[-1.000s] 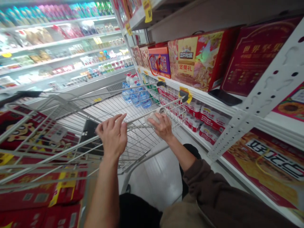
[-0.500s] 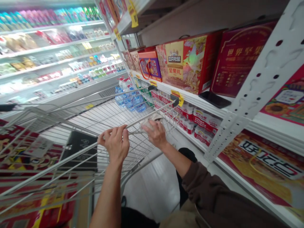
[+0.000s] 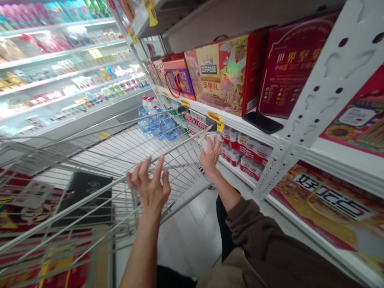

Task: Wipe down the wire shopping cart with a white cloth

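A wire shopping cart (image 3: 99,191) stretches across the left and middle of the head view. My left hand (image 3: 151,185) hovers at its near top rail, fingers spread and curved, with nothing in it; whether the fingertips touch the rail I cannot tell. Farther along, close to the cart's black corner cap (image 3: 211,123), my right hand (image 3: 210,154) is closed on a crumpled whitish cloth (image 3: 207,141). That cloth lies against the rail and is partly covered by the fingers.
Right of the cart stand shelves with red gift boxes (image 3: 222,76), and a black phone (image 3: 263,122) lies on the shelf edge. Blue bottle packs (image 3: 159,125) sit on the floor beyond the cart. A lit refrigerated display (image 3: 66,68) fills the back left.
My right hand has slid the cloth along the rail, away and to the right, toward the corner cap. My left hand's fingers have lifted and spread from the rail.
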`<state>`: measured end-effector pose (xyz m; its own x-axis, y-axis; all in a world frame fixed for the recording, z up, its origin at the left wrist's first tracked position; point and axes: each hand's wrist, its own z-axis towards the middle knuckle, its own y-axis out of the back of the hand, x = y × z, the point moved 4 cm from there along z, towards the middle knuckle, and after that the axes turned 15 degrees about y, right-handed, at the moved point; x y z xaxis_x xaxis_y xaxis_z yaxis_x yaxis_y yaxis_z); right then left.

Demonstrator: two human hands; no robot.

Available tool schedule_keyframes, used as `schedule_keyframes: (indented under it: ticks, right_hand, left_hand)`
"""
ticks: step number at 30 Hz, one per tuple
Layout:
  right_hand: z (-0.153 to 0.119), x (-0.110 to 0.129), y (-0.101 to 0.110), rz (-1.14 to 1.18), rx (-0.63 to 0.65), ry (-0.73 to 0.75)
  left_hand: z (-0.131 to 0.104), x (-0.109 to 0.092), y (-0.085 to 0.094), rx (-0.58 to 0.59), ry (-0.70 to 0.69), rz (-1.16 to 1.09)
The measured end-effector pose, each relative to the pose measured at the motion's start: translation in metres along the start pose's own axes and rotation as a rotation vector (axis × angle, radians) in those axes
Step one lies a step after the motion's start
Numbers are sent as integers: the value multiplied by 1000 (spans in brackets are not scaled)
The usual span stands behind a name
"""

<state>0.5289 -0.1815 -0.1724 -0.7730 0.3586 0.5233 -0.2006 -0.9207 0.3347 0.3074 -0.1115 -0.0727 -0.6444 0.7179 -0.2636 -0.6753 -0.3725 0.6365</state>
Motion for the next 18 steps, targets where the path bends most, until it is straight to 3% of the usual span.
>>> schedule_keyframes:
  ticks: [3,5,7,9,11,13,16,18]
  right_hand:
    - [-22,31,-9,35,122,318]
    - [-24,25,-10,43,152,437]
    - [-11,-1,-7,22,92,326]
    - [3,-26,-4,-14,-3,85]
    - [6,-28,-3,-31,-52,-53]
    - [-5,-2,-4,-17,-31,-5]
    - [-35,54,-6,68,94,348]
    - [-47,69,-3,115,119,506]
  left_hand:
    - [-19,-14,-24,75,-48,-11]
    - [-26,-9,-34,79,-8,5]
    - [-29,2,-37,65,36,13]
    - [-31,11,-38,77,66,4]
    - [-32,15,-39,113,93,-15]
    - [-33,14,-41,138,119,-28]
    - [-33,11,-43,129,145,-23]
    - [-35,13,-41,130,128,-22]
